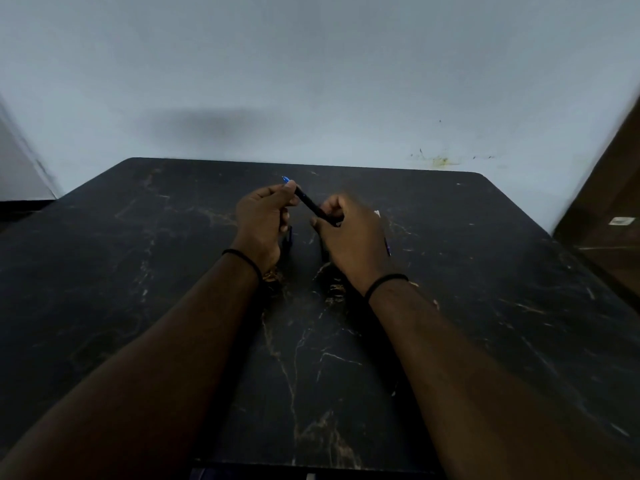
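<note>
Wall: pale grey-blue painted wall [311, 64], standing right behind the far edge of the table and filling the upper half of the view.
Table: black marble-patterned table top [138, 271] with thin gold and white veins and rounded far corners; it runs from the wall to the person's body.
Side panel: brown wooden panel [616, 188], blurred, rising beyond the table's right edge.
Left corner: lighter grey surface [17, 161] meeting the wall beyond the table's far left corner.
Shadow: soft dark patch [207, 123] on the wall just above the table's far edge, left of centre.
Left hand [261, 220]: raised over the middle of the table, fingers curled, thumb and fingertips pinching the upper end of the pen.
Right hand [349, 237]: raised over the table just right of centre, fingers curled round the pen's lower end.
Pen: slim black plastic pen with a blue tip [311, 202], held clear of the table between both hands, slanting from its high far-left tip to its low near-right end.
Wristbands: thin black band on the left wrist [242, 258] and another on the right wrist [386, 282], both above the table's centre.
Stain: yellowish smear with dark specks [441, 161] on the wall just above the table's far right edge.
Label: small white sticker [621, 221] on the brown panel, beside the table's right edge.
Small items: dark shapes on the table under the hands, too blurred to identify.
</note>
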`<state>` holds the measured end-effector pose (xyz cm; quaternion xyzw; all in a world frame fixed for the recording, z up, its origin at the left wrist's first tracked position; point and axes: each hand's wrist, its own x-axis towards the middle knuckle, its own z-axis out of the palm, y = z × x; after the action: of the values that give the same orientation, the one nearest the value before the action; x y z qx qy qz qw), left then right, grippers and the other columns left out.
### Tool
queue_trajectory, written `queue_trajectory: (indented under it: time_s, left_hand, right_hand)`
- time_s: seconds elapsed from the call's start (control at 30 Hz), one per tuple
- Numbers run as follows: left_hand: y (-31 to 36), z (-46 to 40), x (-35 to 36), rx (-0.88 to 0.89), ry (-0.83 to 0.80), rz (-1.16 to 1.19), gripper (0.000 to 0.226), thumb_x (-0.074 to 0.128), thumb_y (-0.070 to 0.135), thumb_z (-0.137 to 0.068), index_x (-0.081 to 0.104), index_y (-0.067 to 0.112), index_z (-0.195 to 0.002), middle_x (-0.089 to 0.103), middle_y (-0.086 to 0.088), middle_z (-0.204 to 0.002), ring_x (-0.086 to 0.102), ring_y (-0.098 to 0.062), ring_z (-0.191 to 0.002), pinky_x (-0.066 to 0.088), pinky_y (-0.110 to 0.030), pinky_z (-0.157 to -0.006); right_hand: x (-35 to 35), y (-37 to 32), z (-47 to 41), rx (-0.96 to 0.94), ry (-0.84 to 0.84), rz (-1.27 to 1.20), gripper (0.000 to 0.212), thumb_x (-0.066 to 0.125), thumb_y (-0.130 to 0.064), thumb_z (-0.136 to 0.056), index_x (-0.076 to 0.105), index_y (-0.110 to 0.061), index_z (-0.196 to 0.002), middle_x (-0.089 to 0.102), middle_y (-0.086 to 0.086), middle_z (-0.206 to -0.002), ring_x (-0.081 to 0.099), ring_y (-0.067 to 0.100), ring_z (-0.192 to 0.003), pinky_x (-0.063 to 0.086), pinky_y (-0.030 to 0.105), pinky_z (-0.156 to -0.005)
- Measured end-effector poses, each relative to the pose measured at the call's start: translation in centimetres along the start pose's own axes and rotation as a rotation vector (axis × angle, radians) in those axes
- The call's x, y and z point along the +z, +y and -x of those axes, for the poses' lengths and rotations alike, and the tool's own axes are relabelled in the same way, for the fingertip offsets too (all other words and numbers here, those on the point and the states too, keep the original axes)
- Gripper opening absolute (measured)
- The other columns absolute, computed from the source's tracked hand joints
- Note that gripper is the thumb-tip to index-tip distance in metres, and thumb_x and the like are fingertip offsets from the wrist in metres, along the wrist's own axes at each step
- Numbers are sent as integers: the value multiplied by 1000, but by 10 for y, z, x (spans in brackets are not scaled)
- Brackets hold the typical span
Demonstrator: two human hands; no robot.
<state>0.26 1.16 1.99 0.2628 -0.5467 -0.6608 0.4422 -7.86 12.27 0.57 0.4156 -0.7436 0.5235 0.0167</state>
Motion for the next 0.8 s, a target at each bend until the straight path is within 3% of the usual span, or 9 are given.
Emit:
queue_trajectory:
  time_s: [0.13,0.27,0.33,0.43,0.53,0.6,0.7,0.8]
  left_hand:
    - [0,-2,-1,-3,1,-1,14,61,17,-96,67,8,-87,59,-2,-71,38,-9,-49,29,-18,-39]
    - [0,-1,-1,-1,5,6,13,61,16,-96,67,7,-89,60,-3,-71,39,-9,-47,29,-18,-39]
    - [0,-1,-1,-1,9,4,13,61,15,-96,67,5,-91,59,-3,-71,38,-9,-47,28,-18,-39]
    - [0,-2,0,-2,7,3,14,60,15,-97,66,8,-88,58,-3,-72,37,-10,-48,28,-19,-39]
    - [0,-3,-1,2,8,-2,14,59,16,-97,66,9,-88,57,-2,-71,37,-11,-50,29,-19,-39]
    - [0,-3,-2,3,15,-4,14,59,15,-97,67,9,-88,58,-2,-71,37,-11,-50,29,-19,-39]
    - [-1,-3,-2,1,5,4,14,58,15,-97,67,10,-88,58,-2,-71,36,-11,-51,29,-19,-40]
    - [-1,-1,-1,-2,-10,2,14,58,15,-98,67,10,-88,57,-2,-71,36,-10,-51,28,-19,-41]
  right_hand:
    - [-2,-1,1,-23,-33,25,19,60,-31,-97,70,-17,-90,68,-1,-76,63,16,-71,54,40,-69]
    - [0,-2,1,-6,-13,15,16,69,-34,-91,66,-23,-102,64,-10,-85,60,6,-76,45,24,-61]
    - [1,-1,2,13,16,-3,18,75,-28,-86,62,-23,-98,62,-11,-84,59,4,-76,43,21,-60]
    - [0,-1,1,21,5,8,9,72,-26,-89,66,-20,-89,65,-9,-79,61,9,-73,50,28,-64]
    - [0,-1,0,-18,-45,29,23,60,-32,-98,68,-16,-83,64,-2,-69,59,15,-63,47,32,-58]
    - [0,-2,1,-30,-57,46,26,56,-34,-100,68,-17,-85,62,-2,-68,56,13,-62,42,30,-57]
    - [1,-1,1,-1,-10,-10,13,67,-32,-93,66,-22,-100,65,-10,-84,61,6,-76,49,24,-66]
    - [2,2,0,14,36,-18,16,75,-25,-85,62,-21,-94,59,-15,-77,55,-4,-70,41,11,-58]
